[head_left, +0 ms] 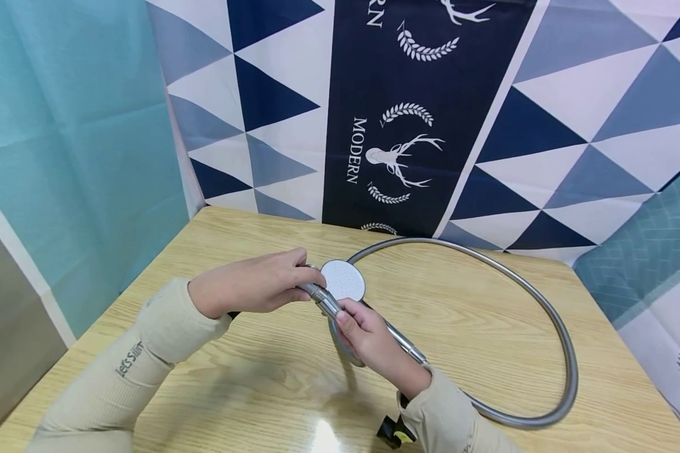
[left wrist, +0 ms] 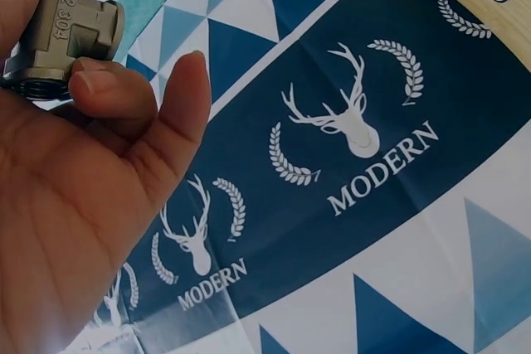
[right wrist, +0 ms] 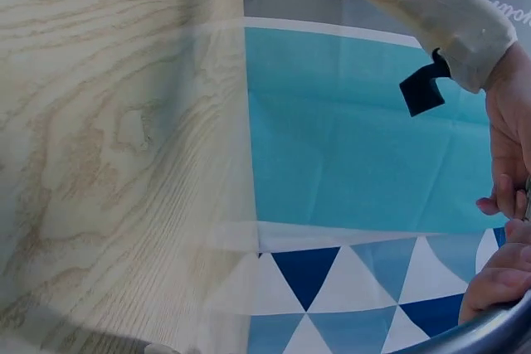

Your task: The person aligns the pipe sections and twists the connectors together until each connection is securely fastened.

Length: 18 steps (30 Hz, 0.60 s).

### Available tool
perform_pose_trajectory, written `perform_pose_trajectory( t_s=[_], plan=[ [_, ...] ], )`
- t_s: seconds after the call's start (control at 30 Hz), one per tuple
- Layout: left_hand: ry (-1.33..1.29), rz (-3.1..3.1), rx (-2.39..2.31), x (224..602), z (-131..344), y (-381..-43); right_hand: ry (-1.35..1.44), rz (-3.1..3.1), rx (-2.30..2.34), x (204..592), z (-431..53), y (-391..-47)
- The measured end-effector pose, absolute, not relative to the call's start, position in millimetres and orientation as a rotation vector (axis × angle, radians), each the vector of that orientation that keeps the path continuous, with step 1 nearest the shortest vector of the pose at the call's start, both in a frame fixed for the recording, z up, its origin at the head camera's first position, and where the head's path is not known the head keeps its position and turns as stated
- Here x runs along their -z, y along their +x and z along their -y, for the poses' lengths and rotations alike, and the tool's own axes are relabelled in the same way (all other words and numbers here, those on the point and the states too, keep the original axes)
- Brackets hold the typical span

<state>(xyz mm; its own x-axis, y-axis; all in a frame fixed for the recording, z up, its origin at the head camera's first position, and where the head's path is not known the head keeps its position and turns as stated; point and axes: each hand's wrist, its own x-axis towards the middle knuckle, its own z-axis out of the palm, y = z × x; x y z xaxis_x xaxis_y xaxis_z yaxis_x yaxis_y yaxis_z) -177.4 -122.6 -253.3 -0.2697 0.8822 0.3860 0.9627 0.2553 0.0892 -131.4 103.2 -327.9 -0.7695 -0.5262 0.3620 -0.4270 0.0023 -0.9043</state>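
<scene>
Near the table's middle, my left hand grips a metal tee-shaped fitting stamped "1/2 304", its thumb and fingers around the body. My right hand pinches the silver hose connector, which is in line with the fitting at its lower right end. Whether the threads are engaged I cannot tell. Just behind both hands lies a hand shower with a round white face, its chrome handle running down to the right behind the right hand. In the right wrist view, the right fingers appear at the right edge.
A grey metal shower hose loops widely across the right of the wooden table. Patterned cloth hangs behind the table, and teal cloth hangs at the left. A small black strap piece shows by the right sleeve.
</scene>
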Motion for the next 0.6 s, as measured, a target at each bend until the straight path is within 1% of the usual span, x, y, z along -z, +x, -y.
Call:
perform_pose_trajectory(
  t_s=[0.3, 0.5, 0.6],
  plan=[
    [-1.689, 2.385, 0.486, 252.9, 122.6, -178.4, -1.051, -2.180, 1.889, 333.1, -101.8, -132.8],
    [-1.701, 2.428, 0.542, 251.0, 121.5, -181.1, -1.067, -2.180, 1.964, 332.9, -100.1, -132.3],
    [-1.714, 2.416, 0.553, 250.6, 121.3, -181.9, -1.015, -2.234, 1.987, 327.3, -98.2, -128.0]
  ],
)
